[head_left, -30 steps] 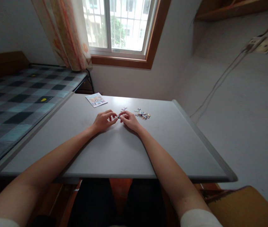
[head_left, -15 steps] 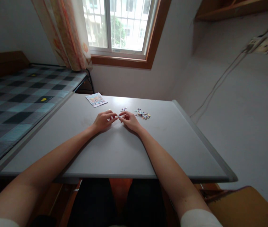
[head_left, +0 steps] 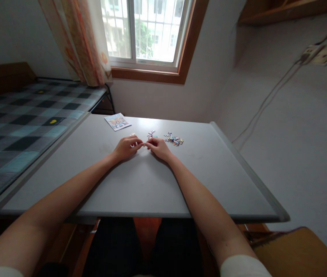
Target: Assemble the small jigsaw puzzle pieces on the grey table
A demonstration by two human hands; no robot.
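Note:
Over the middle of the table, the fingertips of my left hand (head_left: 126, 147) and my right hand (head_left: 159, 147) meet in a pinch. Between them are small jigsaw puzzle pieces, mostly covered by the fingers. Just beyond my right hand lies a small group of jigsaw pieces (head_left: 152, 133). A larger pile of loose jigsaw pieces (head_left: 175, 139) sits to its right. Behind my left hand a few pale pieces (head_left: 132, 134) show, partly hidden by the knuckles.
A square picture card (head_left: 117, 121) lies at the table's back left. The grey-white table (head_left: 140, 188) has raised side edges. A bed with a checked cover (head_left: 36, 115) stands along its left side, and a wooden chair (head_left: 298, 250) is at the lower right.
My right fingers have come down slightly and closed nearer to my left fingertips, covering the pieces between them. More of the small group behind shows now. The pile and card have stayed put.

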